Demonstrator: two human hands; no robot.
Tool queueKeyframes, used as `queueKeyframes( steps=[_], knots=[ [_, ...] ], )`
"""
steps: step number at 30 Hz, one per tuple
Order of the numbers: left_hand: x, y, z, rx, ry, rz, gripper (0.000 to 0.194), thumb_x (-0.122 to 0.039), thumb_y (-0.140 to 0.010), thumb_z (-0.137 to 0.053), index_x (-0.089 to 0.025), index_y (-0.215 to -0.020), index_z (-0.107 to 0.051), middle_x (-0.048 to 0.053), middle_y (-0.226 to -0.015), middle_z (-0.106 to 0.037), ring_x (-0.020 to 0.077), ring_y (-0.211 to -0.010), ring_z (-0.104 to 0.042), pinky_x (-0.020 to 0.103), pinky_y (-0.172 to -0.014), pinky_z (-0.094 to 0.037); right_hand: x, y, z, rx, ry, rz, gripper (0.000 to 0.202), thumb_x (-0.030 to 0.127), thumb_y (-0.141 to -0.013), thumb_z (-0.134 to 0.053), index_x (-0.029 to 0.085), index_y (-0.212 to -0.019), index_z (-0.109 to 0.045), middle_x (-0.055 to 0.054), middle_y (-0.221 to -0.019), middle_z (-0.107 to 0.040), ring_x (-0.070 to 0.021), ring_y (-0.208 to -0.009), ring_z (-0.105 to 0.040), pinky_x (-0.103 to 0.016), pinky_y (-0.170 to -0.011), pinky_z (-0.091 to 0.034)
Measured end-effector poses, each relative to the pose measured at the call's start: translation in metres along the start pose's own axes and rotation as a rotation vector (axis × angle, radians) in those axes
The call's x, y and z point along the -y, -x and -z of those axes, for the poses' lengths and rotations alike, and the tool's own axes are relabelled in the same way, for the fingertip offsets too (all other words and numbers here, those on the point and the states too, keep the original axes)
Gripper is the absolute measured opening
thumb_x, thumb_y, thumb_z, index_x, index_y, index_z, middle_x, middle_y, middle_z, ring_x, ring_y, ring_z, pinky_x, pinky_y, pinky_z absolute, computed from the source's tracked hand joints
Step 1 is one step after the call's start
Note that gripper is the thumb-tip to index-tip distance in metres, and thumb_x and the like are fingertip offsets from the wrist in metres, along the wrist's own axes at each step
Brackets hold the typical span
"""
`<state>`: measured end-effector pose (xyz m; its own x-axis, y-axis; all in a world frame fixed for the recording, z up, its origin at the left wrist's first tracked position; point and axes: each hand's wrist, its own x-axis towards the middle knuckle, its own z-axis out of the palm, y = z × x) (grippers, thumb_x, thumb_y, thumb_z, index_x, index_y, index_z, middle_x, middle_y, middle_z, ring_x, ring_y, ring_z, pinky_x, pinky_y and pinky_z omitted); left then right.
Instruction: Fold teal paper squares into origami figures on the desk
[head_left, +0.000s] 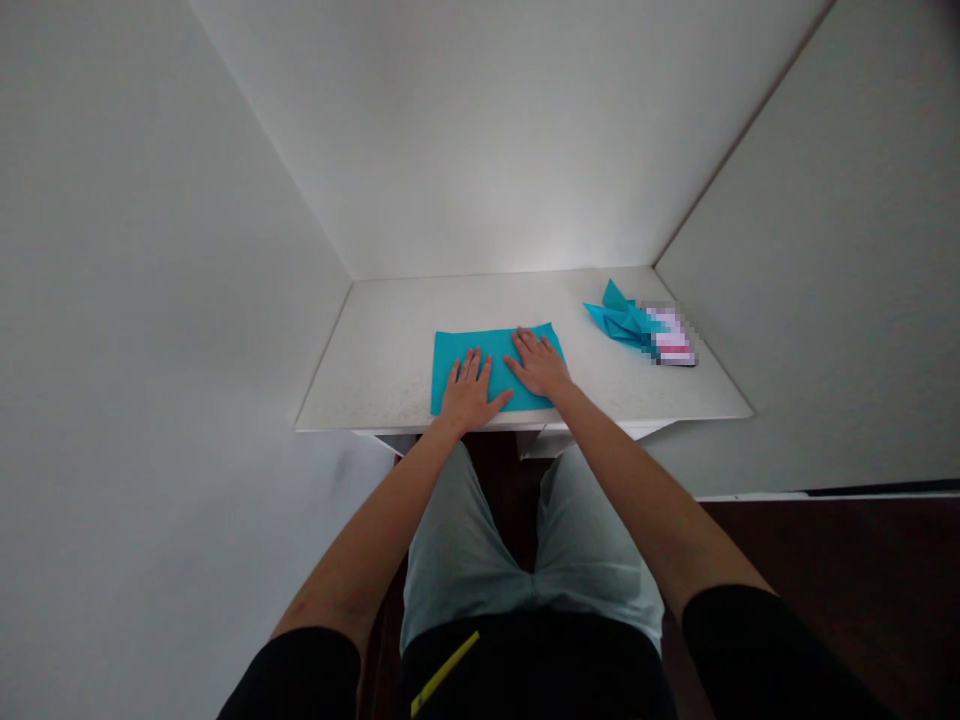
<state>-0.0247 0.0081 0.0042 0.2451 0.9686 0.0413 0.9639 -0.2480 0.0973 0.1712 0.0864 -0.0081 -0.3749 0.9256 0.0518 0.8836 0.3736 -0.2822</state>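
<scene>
While both bare hands are lying palm down with their fingers spread, a flat, rectangular sheet of turquoise paper (499,358) is resting beneath them, near the front edge of a white, flat-topped desk (382,345). The left hand (469,400) is covering part of the sheet's nearer half, its thumb pointing toward the right. The right hand (541,366) is lying across the sheet's right part, its fingertips reaching close to the far edge and its thumb pointing left. Farther to the right on the desk, a folded turquoise paper piece with pointed flaps (619,318) is sitting against a flat, pink-and-white rectangular object with a dark edge (673,338), perhaps a phone, though pixelation is blurring it.
</scene>
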Motion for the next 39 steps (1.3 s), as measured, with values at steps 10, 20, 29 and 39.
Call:
queueKeyframes(
  steps=[10,20,29,39],
  knots=[
    [0.057,-0.053,0.012,-0.017,0.035,0.357,0.089,-0.062,-0.109,-0.029,-0.001,-0.173,-0.026,0.023,-0.181,-0.023,0.0355,-0.171,-0.017,0.053,-0.140,-0.014,-0.017,0.004,0.002,-0.029,0.082,-0.055,0.093,0.073,-0.107,-0.025,0.009,-0.175,-0.029,-0.016,-0.184,-0.019,-0.0358,-0.170,-0.020,-0.053,-0.139,-0.016],
    [-0.013,-0.054,0.002,-0.018,0.101,-0.012,0.077,-0.053,-0.113,-0.020,-0.006,-0.172,-0.034,0.014,-0.182,-0.026,0.0278,-0.172,-0.017,0.047,-0.141,-0.015,-0.010,0.006,0.006,-0.011,0.125,-0.099,0.085,0.065,-0.110,-0.030,0.010,-0.175,-0.030,-0.019,-0.184,-0.016,-0.0365,-0.170,-0.017,-0.053,-0.138,-0.017],
    [0.045,-0.039,0.006,-0.014,0.062,0.099,0.086,-0.063,-0.109,-0.032,-0.007,-0.174,-0.029,0.014,-0.183,-0.022,0.0293,-0.171,-0.019,0.045,-0.141,-0.015,-0.017,0.005,0.005,-0.009,0.106,-0.095,0.086,0.069,-0.110,-0.023,0.013,-0.175,-0.030,-0.016,-0.185,-0.014,-0.0346,-0.171,-0.016,-0.052,-0.139,-0.015],
    [0.042,-0.036,0.008,-0.051,0.080,0.084,0.080,-0.052,-0.108,-0.036,-0.009,-0.174,-0.029,0.013,-0.182,-0.027,0.0281,-0.171,-0.021,0.046,-0.141,-0.015,0.047,-0.025,-0.013,-0.066,-0.052,0.087,0.079,0.055,-0.114,-0.007,0.011,-0.173,-0.034,-0.014,-0.181,-0.028,-0.0262,-0.170,-0.021,-0.053,-0.139,-0.013]
  ],
)
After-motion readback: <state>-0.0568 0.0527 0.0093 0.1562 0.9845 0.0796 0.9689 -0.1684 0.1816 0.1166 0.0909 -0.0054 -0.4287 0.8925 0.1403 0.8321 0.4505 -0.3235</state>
